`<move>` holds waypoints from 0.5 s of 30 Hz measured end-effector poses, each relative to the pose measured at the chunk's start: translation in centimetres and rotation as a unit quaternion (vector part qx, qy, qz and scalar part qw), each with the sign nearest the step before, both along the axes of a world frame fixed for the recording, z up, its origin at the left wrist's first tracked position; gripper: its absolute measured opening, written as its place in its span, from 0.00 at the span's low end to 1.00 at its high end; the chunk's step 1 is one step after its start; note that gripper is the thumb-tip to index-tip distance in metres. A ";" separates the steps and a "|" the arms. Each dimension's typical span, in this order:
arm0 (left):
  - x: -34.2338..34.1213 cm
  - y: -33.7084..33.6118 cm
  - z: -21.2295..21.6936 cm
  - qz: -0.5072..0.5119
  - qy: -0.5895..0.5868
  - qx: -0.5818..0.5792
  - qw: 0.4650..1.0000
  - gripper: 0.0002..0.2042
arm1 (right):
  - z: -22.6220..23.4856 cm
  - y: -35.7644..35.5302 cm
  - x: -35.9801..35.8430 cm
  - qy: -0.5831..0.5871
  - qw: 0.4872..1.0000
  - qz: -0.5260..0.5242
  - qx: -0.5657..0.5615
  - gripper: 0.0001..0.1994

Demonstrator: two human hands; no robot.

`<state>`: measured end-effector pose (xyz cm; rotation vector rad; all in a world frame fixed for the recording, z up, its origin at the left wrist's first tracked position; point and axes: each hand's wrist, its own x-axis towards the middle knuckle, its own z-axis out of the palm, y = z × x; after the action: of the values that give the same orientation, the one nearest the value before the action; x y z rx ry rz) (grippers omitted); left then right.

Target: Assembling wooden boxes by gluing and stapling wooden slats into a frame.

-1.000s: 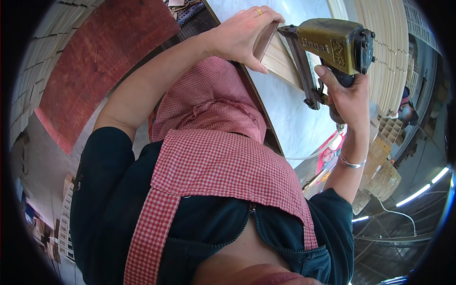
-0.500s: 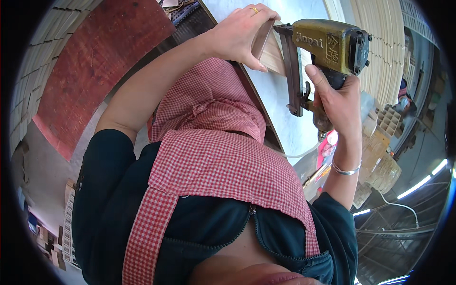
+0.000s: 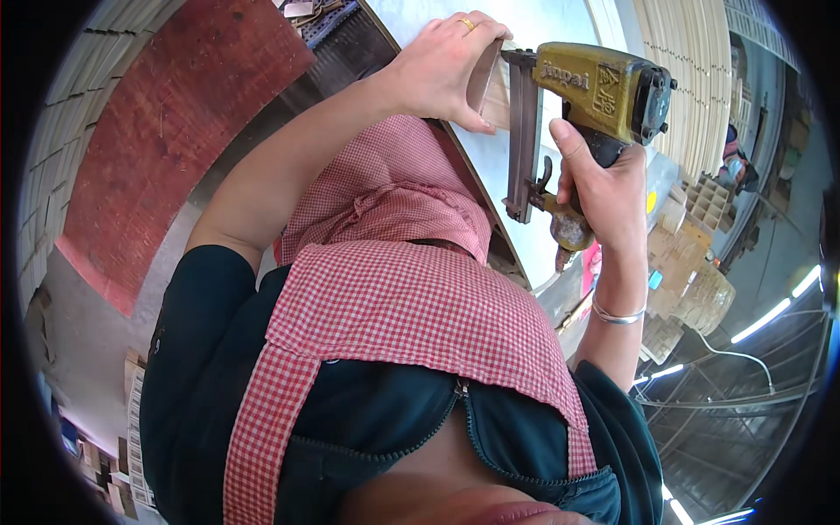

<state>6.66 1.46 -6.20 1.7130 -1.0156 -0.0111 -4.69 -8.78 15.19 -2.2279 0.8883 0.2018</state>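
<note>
My right hand (image 3: 604, 188) is wrapped round the handle of a gold and black nail gun (image 3: 591, 83). The long dark magazine of the gun runs down toward me, and its nose touches or nearly touches the wood in my other hand. My left hand (image 3: 446, 74) grips a small wooden frame (image 3: 494, 94), thumb on the near side and fingers over the far edge. The frame is tilted above the pale worktable (image 3: 525, 241), partly hidden behind the left hand and the gun. Whether the gun's tip presses on it I cannot tell.
Stacks of pale wooden strips (image 3: 687, 79) stand beyond the gun at the right. A reddish board (image 3: 179, 131) lies to my left, with more stacked wood along the rim. A divided wooden box (image 3: 710, 206) and cartons sit farther right.
The nail gun and my right hand have shifted slightly left, toward the wooden frame. My left hand keeps its grip almost in place.
</note>
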 end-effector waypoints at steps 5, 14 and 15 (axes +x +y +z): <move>0.2 0.4 0.7 -0.018 0.017 -0.006 1.000 0.50 | 0.3 -0.1 0.4 0.043 0.998 -0.035 -0.004 0.14; -0.2 0.3 0.4 -0.010 0.011 0.024 1.000 0.51 | 0.8 -0.1 -1.4 -0.015 0.997 -0.074 -0.026 0.15; -0.2 0.3 0.3 -0.012 0.008 0.023 1.000 0.51 | 0.9 -0.2 -2.1 -0.018 0.997 -0.077 -0.027 0.15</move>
<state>6.46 1.75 -5.88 1.7396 -1.0315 -0.0643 -6.79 -9.00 16.05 -2.1930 1.0522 0.0670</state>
